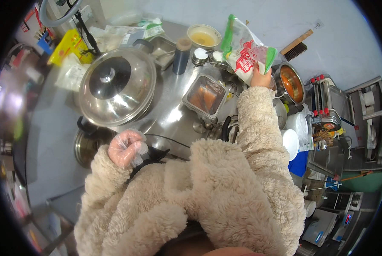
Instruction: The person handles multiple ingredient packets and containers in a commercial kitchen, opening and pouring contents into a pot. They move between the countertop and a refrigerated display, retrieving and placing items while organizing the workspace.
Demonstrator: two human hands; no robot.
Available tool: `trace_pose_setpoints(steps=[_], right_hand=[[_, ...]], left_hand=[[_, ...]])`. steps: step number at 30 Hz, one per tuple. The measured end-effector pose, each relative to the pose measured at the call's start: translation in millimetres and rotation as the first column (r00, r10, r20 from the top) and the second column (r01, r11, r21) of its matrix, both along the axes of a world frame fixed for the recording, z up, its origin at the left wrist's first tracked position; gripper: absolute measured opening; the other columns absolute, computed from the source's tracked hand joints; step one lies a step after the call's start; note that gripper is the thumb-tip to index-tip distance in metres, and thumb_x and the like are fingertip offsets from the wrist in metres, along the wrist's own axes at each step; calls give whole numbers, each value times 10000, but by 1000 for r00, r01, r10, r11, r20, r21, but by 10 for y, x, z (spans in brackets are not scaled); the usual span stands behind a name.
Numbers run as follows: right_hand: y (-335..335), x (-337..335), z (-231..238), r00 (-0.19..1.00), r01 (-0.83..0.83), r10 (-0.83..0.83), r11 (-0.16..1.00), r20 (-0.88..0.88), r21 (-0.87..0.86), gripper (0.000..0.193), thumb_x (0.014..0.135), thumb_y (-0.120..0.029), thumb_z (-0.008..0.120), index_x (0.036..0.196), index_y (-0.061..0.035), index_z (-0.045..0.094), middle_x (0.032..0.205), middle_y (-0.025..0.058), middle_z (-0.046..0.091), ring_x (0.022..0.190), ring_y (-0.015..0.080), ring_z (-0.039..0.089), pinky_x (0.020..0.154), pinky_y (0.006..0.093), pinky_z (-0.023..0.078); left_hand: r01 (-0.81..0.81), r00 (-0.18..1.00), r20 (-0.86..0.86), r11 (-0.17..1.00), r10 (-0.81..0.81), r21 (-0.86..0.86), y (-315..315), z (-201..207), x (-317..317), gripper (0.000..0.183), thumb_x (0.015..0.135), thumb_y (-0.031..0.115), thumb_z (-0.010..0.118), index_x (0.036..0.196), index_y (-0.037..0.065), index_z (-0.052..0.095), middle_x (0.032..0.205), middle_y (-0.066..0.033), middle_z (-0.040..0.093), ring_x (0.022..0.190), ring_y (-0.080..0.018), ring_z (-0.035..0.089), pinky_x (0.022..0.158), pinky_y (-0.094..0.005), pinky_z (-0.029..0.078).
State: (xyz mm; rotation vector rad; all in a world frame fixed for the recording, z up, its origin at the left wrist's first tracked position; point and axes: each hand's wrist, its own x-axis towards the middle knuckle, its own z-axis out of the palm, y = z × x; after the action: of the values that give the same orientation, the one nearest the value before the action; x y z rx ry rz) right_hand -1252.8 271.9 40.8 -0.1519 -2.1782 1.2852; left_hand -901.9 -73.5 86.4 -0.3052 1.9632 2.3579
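My right hand (261,78), bare, reaches out to the far right and grips the lower end of a white plastic bag (242,55) with green edges and red print. The bag stands up above a group of small metal pots, and its contents cannot be made out. My left hand (127,148) wears a clear plastic glove and is curled closed near my body, with nothing seen in it. Beyond it sits a large pan (144,112) under a domed steel lid (133,81) with a dark centre. A square metal tub (205,96) with reddish-brown contents lies between my hands.
A bowl of yellowish liquid (203,36), a dark cylindrical container (181,56) and a metal tray (163,52) stand at the back. A pot of orange-red sauce (291,84) is right of the bag. A wooden brush (296,48) hangs on the wall. White tubs (290,144) stand beside my right sleeve.
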Motion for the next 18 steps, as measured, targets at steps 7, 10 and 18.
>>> trace_pose_setpoints(steps=[7, 10, 18], right_hand=[[-15, -39, 7, 996, -64, 59, 995, -59, -83, 393, 771, -214, 709, 1071, -8, 561, 983, 123, 642, 914, 226, 614, 832, 330, 449], [-2, -30, -20, 999, -1, -3, 997, -49, -81, 409, 765, -214, 713, 1080, -6, 556, 985, 127, 640, 922, 224, 612, 836, 329, 448], [15, 23, -29, 1000, 7, -9, 996, -22, -90, 452, 761, -213, 714, 1126, -13, 538, 1013, 119, 637, 942, 235, 607, 847, 333, 447]], left_hand=[[-10, 1000, 21, 1000, 10, -10, 14, 40, 66, 166, 846, 100, 557, 980, 3, 563, 759, -30, 588, 618, -74, 498, 548, -204, 399], [-14, 1000, 12, 999, 15, -29, 18, 56, 81, 168, 846, 107, 559, 978, 3, 564, 758, -30, 590, 613, -73, 501, 545, -205, 401], [-6, 999, 46, 998, 9, -58, 61, 68, 87, 175, 843, 123, 563, 974, 7, 566, 729, -16, 576, 583, -64, 482, 523, -204, 385]])
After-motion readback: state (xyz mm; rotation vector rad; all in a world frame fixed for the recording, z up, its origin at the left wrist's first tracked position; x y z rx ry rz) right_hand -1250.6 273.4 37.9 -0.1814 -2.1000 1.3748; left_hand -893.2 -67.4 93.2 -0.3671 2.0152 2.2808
